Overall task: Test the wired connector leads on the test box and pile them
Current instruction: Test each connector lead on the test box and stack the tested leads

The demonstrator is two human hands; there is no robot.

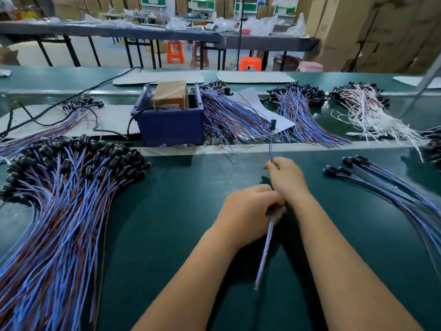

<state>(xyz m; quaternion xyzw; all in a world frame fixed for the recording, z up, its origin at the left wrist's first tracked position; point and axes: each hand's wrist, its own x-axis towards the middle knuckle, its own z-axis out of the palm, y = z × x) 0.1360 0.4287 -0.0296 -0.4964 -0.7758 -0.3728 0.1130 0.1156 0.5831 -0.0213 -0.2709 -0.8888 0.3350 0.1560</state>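
Both my hands hold one wired connector lead (265,249) over the green bench. My right hand (287,179) pinches the lead near its upper part, and the black connector (272,123) stands up above my fingers. My left hand (248,212) grips the same blue and brown wires lower down, and their bare ends point down toward me. The blue test box (170,125), with an orange unit (170,94) inside, sits beyond my hands to the left. A large pile of leads (62,199) covers the bench at my left.
A small row of leads (386,185) lies at my right. More blue bundles (241,115) (298,106) and a white-wired bundle (367,111) lie behind the metal strip (250,148). A black cable (71,101) runs left from the box. Stools and tables stand far behind.
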